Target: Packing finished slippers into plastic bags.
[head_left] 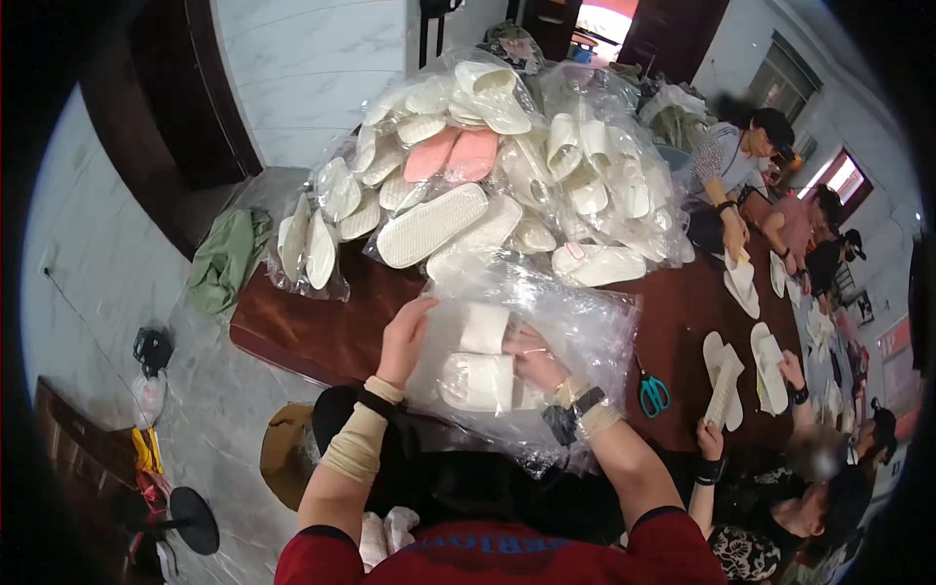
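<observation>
A pair of white slippers (485, 381) lies within a clear plastic bag (585, 312) on the table right in front of me. My left hand (403, 343) is at the bag's left edge, its fingers bent against the film. On the right side of the slippers is my right hand (538, 359), fingers stretched out and lying against them; the shiny film partly blurs these fingers. Tan wraps and dark bands cover both my wrists. To the right of the bag rests a pair of teal-handled scissors (653, 394).
A tall heap of bagged white slippers (444, 224), with one pink pair (450, 154), covers the table's far side. Loose slippers (722, 378) lie to the right, where several co-workers handle others. A cardboard box (285, 453) stands on the floor at left, beyond the dark table (292, 327).
</observation>
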`<state>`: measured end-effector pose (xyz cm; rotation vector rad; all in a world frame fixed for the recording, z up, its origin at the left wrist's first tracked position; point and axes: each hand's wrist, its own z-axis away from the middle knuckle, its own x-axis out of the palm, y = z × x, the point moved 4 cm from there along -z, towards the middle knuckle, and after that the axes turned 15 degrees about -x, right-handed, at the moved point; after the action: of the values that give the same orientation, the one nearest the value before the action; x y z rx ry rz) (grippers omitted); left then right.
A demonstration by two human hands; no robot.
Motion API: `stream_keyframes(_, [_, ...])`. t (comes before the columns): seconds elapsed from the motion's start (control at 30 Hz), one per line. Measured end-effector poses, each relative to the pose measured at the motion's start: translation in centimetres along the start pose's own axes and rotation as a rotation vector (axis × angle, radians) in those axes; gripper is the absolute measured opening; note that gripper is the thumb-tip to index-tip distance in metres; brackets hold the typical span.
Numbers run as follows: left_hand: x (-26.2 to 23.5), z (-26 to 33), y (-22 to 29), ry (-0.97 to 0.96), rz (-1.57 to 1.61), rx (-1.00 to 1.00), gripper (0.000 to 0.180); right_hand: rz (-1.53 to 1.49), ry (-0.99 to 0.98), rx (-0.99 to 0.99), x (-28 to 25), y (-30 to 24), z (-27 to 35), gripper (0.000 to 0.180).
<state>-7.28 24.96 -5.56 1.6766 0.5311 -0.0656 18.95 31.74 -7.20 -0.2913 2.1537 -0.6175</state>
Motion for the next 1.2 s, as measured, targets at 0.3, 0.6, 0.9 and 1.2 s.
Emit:
stream_keyframes(0.3, [5.1, 1.4, -5.8, 0.027, -0.669, -0.013, 0.056, 0.173, -0.046, 0.074, 4.7, 1.8, 2.3, 0.041])
stream_keyframes(0.6, [5.5, 1.9, -5.8, 0.142, -0.799, 0.048, 0.059, 0.119, 0.28, 0.753, -14.0, -1.4, 21.4, 0.032])
stream_keyframes(0.9, [5.4, 2.1, -5.9, 0.127, -0.8, 0.043, 0.061, 0.58, 0.546, 0.462, -19.7, -14.3, 5.3, 0.023])
stream_keyframes(1.2, [6.8, 1.2, -5.1, 0.103, -0.776, 0.068, 0.058, 0.348, 0.261, 0.409, 0.3, -5.2, 4.7, 0.026])
